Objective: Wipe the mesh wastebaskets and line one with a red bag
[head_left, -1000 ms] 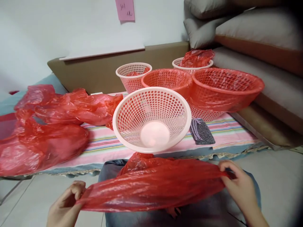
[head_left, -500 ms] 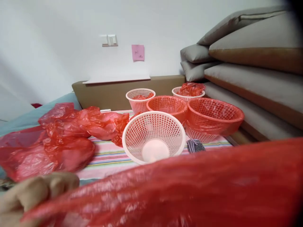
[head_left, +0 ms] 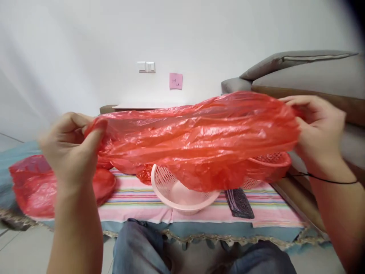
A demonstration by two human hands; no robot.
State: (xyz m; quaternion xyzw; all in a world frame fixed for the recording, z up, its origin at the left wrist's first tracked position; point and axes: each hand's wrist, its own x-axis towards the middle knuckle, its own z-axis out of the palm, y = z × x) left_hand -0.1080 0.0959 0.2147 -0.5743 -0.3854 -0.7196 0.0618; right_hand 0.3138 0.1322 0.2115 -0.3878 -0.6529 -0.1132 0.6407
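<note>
A red plastic bag (head_left: 194, 133) is stretched sideways in the air between my two hands. My left hand (head_left: 75, 146) pinches its left end between thumb and fingers. At the other end my right hand (head_left: 318, 123) grips the bag, with part of the fingers hidden behind the plastic. Below the bag a pale pink mesh basket (head_left: 182, 198) stands on the striped cloth, its upper part covered from view. Behind the bag's right end shows part of a red-lined basket (head_left: 270, 165); the other baskets are hidden.
More red plastic bags (head_left: 34, 190) lie crumpled at the left of the striped cloth (head_left: 137, 205). A dark grey folded cloth item (head_left: 241, 203) lies right of the pink basket. Grey cushions (head_left: 308, 76) are stacked at the right. A pink note (head_left: 176, 81) sticks to the wall.
The red bag, earlier low and close to the camera, is now raised and spread between both hands. My right hand has come into view. The camera view has tilted downward.
</note>
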